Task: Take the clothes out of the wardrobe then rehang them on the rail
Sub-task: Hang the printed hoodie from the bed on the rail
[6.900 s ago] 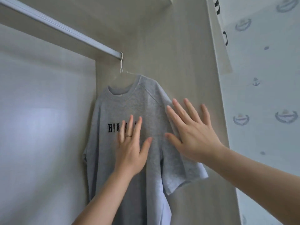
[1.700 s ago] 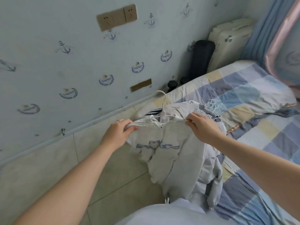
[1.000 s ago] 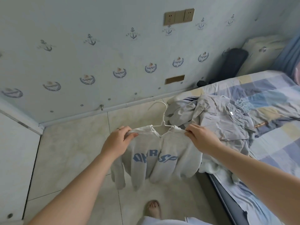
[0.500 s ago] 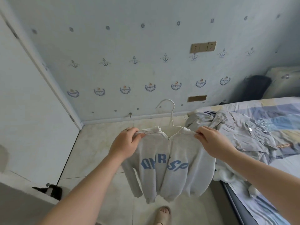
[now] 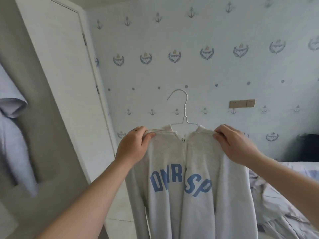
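The left hand (image 5: 133,147) and the right hand (image 5: 236,145) hold up a pale grey sweatshirt (image 5: 172,204) in the air, in the middle of the room. The fingers (image 5: 141,131) of each hand are curled over a shoulder of the sweatshirt and pinch the cloth, one hand on each side. The sweatshirt has big blue letters on the front and a zip at the neck. It hangs on a white wire hanger (image 5: 185,109), and the hook sticks up between the two hands and touches nothing. Behind it is a light blue wall (image 5: 172,31) with little anchors and round leaf badges in rows. A tan plate of sockets (image 5: 241,103) is on the wall, to the right of the hook. On the left stands a white door (image 5: 57,75) with hinges on its edge. Nearer on the left is a grey-brown panel (image 5: 44,144), and a blurred grey garment (image 5: 10,128) hangs beside it at the far left edge. Low on the right is a bed (image 5: 296,169) with a heap of pale clothes (image 5: 279,213) on it. A dark thing (image 5: 309,147) stands by the wall past the bed; I cannot tell what it is. The floor (image 5: 120,228) below has pale tiles.
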